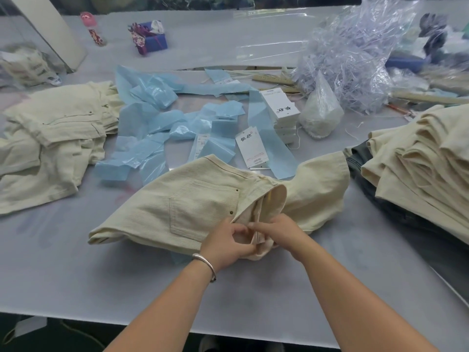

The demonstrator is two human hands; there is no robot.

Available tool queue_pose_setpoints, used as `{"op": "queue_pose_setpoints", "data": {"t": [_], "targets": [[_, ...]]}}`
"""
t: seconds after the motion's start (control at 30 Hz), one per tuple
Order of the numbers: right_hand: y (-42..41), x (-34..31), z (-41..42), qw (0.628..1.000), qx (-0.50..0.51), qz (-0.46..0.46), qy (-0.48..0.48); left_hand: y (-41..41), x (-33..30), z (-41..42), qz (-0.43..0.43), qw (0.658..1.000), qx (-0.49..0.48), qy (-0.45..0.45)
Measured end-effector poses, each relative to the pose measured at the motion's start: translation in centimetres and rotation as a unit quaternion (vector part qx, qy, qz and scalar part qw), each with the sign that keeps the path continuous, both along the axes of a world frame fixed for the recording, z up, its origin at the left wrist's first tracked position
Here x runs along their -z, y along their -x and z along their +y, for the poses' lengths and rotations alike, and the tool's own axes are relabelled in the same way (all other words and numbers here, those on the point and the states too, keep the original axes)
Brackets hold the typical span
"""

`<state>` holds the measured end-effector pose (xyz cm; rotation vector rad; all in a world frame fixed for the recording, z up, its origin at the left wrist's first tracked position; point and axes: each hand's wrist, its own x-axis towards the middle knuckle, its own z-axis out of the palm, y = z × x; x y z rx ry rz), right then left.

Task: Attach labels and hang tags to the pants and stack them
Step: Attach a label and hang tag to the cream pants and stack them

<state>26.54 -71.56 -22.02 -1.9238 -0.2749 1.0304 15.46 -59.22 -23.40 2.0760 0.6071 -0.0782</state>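
A cream pair of pants [203,199] lies folded across the middle of the grey desk [76,275], back pocket up, with the waistband turned open toward the person. Both hands meet at that waistband near the desk's front edge. The left hand [223,242], with a silver bracelet [206,265] on its wrist, has its fingers [238,228] curled and pinching the fabric edge. The right hand [276,231] pinches a small label [258,237] at the inside of the waistband, its fingers bent close together on it; the two hands touch at the fingertips.

Behind the pants, a loose hang tag [251,146] lies flat on the desk, just beside a stack of white hang tags [281,110]. Scraps of light blue plastic film [157,128] are scattered across the middle of the desk. To the left sits a rumpled pile of cream pants [50,138]. To the right rises a neater stack of folded cream pants [416,158], resting on something dark. A heap of clear plastic strands [355,54] fills the far right, and a small blue box [152,39] stands at the back.
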Motion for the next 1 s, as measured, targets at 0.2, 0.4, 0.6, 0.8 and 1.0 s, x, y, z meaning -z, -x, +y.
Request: {"op": "queue_pose_setpoints", "data": {"t": [0.2,0.4,0.6,0.8,1.0], "targets": [[-1.4,0.0,-2.1,0.993,-0.11,0.036,-0.022,0.0,0.1,-0.2,-0.023,1.0,-0.002,0.003],[-1.7,0.7,-3.1,0.988,-0.064,0.096,-0.102,0.1,0.3,-0.6,-0.029,0.999,-0.024,0.003],[-1.9,1.6,-3.3,0.98,-0.032,0.141,-0.136,0.2,1.2,-0.6,-0.04,0.998,-0.054,0.008],[-2.1,1.8,-3.5,0.977,-0.05,0.144,-0.148,0.5,0.8,-1.2,-0.032,0.996,-0.078,0.001],[-1.9,1.0,-4.7,0.981,0.058,0.035,-0.182,0.9,-1.4,-3.8,-0.117,0.988,-0.075,0.065]]}}
